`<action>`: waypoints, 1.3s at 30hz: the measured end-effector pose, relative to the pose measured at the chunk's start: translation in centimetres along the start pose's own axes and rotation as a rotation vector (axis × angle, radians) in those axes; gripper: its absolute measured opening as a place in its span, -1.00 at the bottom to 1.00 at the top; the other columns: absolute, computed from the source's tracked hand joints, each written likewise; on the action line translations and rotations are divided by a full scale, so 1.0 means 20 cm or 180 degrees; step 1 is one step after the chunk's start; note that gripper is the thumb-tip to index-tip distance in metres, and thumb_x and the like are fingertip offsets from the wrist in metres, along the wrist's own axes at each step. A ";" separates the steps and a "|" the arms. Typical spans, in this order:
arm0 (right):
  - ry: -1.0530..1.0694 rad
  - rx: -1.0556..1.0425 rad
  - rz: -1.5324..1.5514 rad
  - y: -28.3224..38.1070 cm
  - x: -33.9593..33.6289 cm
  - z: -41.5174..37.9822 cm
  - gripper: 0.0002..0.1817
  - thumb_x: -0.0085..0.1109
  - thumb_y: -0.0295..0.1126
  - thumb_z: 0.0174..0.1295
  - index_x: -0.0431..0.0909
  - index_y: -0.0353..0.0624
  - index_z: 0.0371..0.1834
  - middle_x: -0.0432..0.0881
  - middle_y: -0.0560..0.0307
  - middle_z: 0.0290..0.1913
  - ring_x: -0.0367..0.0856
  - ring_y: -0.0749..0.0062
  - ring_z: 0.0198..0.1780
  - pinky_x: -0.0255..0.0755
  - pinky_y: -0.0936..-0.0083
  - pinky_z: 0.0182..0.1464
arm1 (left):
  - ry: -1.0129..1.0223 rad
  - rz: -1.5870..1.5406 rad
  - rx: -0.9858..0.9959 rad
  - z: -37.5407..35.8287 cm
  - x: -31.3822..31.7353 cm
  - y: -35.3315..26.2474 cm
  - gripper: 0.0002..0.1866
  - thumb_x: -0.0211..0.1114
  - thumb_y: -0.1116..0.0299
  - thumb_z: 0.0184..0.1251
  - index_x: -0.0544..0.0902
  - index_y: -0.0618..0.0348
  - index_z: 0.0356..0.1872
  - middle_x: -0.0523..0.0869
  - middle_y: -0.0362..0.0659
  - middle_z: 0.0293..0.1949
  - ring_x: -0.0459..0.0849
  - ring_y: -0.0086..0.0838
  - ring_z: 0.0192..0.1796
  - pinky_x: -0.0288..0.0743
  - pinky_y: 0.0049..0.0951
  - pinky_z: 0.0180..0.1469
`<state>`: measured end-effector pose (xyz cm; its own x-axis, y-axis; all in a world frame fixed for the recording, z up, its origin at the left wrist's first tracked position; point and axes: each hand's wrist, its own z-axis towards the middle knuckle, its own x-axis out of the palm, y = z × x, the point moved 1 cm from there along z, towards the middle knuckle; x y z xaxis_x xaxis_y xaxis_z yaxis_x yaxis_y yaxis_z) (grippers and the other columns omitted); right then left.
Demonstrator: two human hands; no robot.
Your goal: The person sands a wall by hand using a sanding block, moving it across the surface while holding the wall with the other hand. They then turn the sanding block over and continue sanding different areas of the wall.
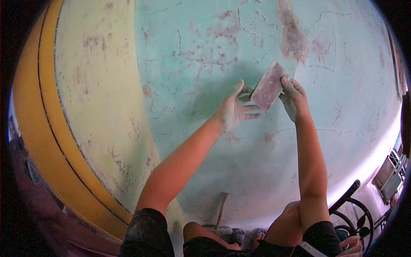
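Observation:
A dusty grey-brown rectangle of sandpaper (pixel 268 88) is pinched by my right hand (pixel 294 96), thumb on its face near the right edge. It is held tilted in front of the pale turquoise wall (pixel 192 55). My left hand (pixel 233 109) is at the left side of the sandpaper, thumb up and fingers spread, with some fingertips overlapping its lower left edge in this view. Pale dust coats both hands. The wall shows cracks, chipped patches and a bare brown strip (pixel 293 34) above my right hand.
On the left runs a yellow-orange trim (pixel 51 124) beside a pale yellow band (pixel 102 85). A wooden handle (pixel 221 210) leans low against the wall. Black curled metalwork (pixel 361 218) stands at lower right, near another person's hand (pixel 352 247). Shoes (pixel 259 234) show below.

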<state>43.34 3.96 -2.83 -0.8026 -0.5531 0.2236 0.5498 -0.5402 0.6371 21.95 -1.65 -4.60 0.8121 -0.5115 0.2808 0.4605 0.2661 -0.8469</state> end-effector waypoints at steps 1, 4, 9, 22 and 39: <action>0.0078 0.0027 -0.0022 0.00 0.01 0.00 -0.71 0.22 -0.17 0.45 0.63 -0.15 0.02 0.69 0.21 0.04 0.60 0.45 0.08 0.39 0.28 0.24 | 0.0242 0.0015 -0.0053 0.01 0.01 0.00 -0.17 0.08 -0.33 0.44 0.33 0.20 0.41 0.53 0.06 0.30 0.58 -0.01 0.29 0.45 0.10 0.34; 0.0254 -0.0057 0.0004 0.01 0.02 -0.01 -0.64 0.28 -0.13 0.41 0.66 -0.19 0.05 0.68 0.18 0.12 0.57 0.40 0.17 0.37 0.23 0.27 | 0.0782 0.0101 -0.0020 0.00 0.05 0.04 -0.14 0.14 -0.31 0.42 0.29 0.23 0.45 0.50 0.07 0.35 0.56 0.03 0.32 0.45 0.12 0.36; 0.0357 -0.0011 -0.0083 0.00 -0.03 -0.01 -0.59 0.22 -0.12 0.45 0.59 -0.17 0.19 0.67 0.15 0.14 0.56 0.40 0.20 0.37 0.20 0.29 | 0.0836 0.0189 0.0024 0.01 0.03 0.07 -0.29 0.31 -0.14 0.38 0.38 0.13 0.34 0.57 0.00 0.26 0.62 -0.07 0.27 0.53 -0.03 0.31; 0.0807 -0.0476 -0.0532 0.07 0.14 -0.08 0.25 0.39 0.35 0.05 -0.07 -0.03 0.67 0.39 -0.29 0.41 0.44 -0.04 0.41 0.30 0.01 0.42 | -0.0291 0.2260 0.2167 -0.04 0.14 0.08 -0.38 0.62 0.24 0.14 0.36 0.11 0.06 0.49 0.03 0.25 0.53 -0.28 0.30 0.47 -0.14 0.34; 0.1063 -0.0549 -0.0687 0.04 0.15 -0.07 0.31 0.59 -0.15 0.04 -0.28 0.00 0.69 0.48 -0.30 0.31 0.57 -0.01 0.28 0.43 0.08 0.34 | -0.0459 0.2103 0.1995 -0.03 0.08 0.16 -0.40 0.57 0.22 0.18 0.35 0.13 0.06 0.52 0.00 0.21 0.54 -0.30 0.26 0.52 -0.18 0.26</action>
<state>41.62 0.94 -2.60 -0.8000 -0.5753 -0.1703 0.4309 -0.7485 0.5041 24.52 -2.17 -7.20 0.9965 -0.0025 -0.0835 -0.0369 0.8832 -0.4675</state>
